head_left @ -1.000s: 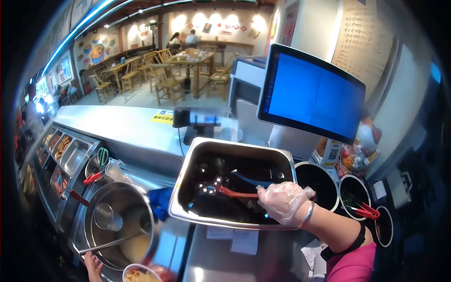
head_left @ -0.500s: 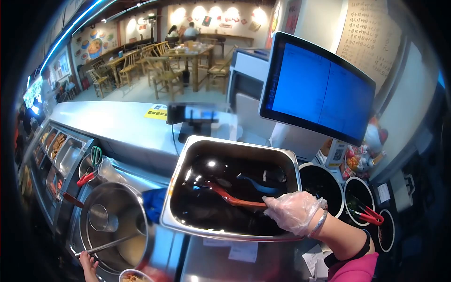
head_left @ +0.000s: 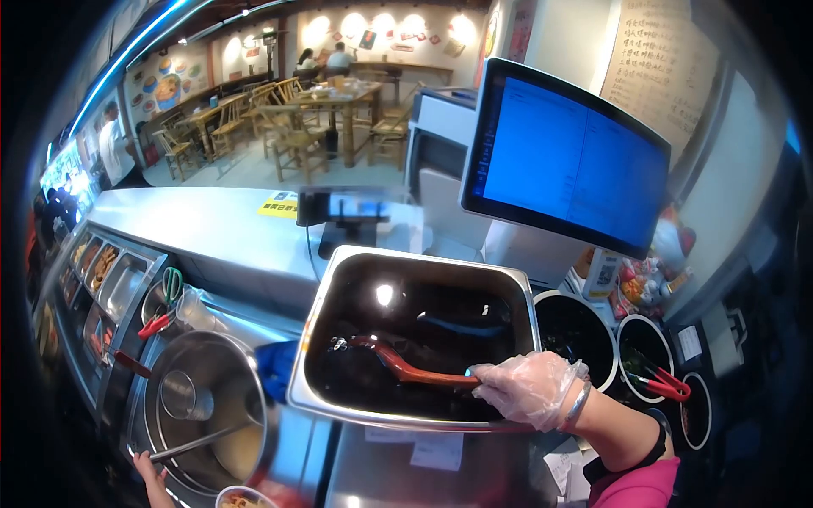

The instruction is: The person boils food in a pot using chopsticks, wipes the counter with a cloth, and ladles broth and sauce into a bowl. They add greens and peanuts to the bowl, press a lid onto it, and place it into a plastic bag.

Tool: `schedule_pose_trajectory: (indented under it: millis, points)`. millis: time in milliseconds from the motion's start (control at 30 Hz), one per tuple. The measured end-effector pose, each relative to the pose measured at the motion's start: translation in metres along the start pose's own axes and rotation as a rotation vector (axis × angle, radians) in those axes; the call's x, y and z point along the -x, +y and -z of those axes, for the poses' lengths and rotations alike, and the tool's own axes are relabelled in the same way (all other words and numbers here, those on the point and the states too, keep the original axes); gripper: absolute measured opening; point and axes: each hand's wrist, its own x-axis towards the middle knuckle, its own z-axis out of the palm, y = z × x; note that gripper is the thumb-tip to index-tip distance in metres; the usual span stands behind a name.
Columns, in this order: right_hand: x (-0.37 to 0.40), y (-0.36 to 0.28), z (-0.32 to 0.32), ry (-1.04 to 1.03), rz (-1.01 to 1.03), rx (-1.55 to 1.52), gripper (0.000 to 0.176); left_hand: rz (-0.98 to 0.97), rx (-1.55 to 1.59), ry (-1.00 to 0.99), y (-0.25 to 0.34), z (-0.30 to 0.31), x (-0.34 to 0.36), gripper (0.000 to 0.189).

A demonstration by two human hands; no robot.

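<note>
My right hand (head_left: 531,388), in a clear plastic glove, is closed on the handle of a reddish-brown ladle (head_left: 415,371). The ladle's far end dips into dark liquid in a deep rectangular steel pan (head_left: 415,421). A blue-looking utensil or reflection lies behind it in the liquid. At the lower left, my left hand (head_left: 149,474) is bare and at the end of a long metal handle (head_left: 199,442) that reaches into a large round steel pot (head_left: 152,398). Its fingers are small and partly cut off by the dark edge. A bowl of food (head_left: 241,498) sits below the pot.
A monitor (head_left: 576,161) stands behind the pan. Round dark containers, one with red-handled tongs (head_left: 669,383), are at the right. Food trays (head_left: 125,279) and green-handled scissors (head_left: 172,284) are at the left. People sit at tables far behind the counter (head_left: 186,207).
The ladle's far end has moved left and slightly down in the liquid, with my right hand slightly left. My left hand has shifted a little to the left.
</note>
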Motion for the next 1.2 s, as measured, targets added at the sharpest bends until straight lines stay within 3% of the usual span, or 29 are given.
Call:
schedule_pose_trajectory:
  millis: [433, 600, 667, 733, 833, 900, 967, 1200]
  points:
    - [-0.002, -0.002, -0.003, -0.168, -0.087, -0.296, 0.022, -0.129, -0.033, 0.077, 0.004, 0.013, -0.02, 0.048]
    - [-0.003, -0.002, -0.005, -0.279, -0.22, -0.534, 0.034, -0.158, -0.153, 0.136, 0.0, 0.017, 0.009, 0.043]
    - [-0.005, -0.003, -0.001, -0.349, -0.266, -0.627, 0.034, -0.071, -0.164, -0.072, 0.005, 0.021, 0.028, 0.037]
    - [-0.003, -0.016, 0.009, -0.363, -0.434, -0.789, 0.027, -0.101, -0.196, -0.151, 0.006, 0.023, 0.052, 0.028]
    - [-0.002, -0.017, -0.002, -0.254, -0.487, -1.09, 0.024, -0.101, -0.243, -0.318, 0.01, 0.033, 0.086, 0.019]
    - [-0.004, -0.015, -0.015, -0.139, -0.447, -1.091, 0.024, -0.149, -0.289, -0.447, 0.015, 0.039, 0.12, 0.016]
    - [-0.003, -0.04, 0.001, -0.083, -0.562, -0.996, 0.021, -0.143, -0.221, -0.623, 0.012, 0.046, 0.126, 0.017]
    - [-0.003, -0.044, -0.009, 0.04, -0.561, -0.996, 0.023, 0.043, -0.25, -0.79, 0.037, 0.034, 0.167, 0.024]
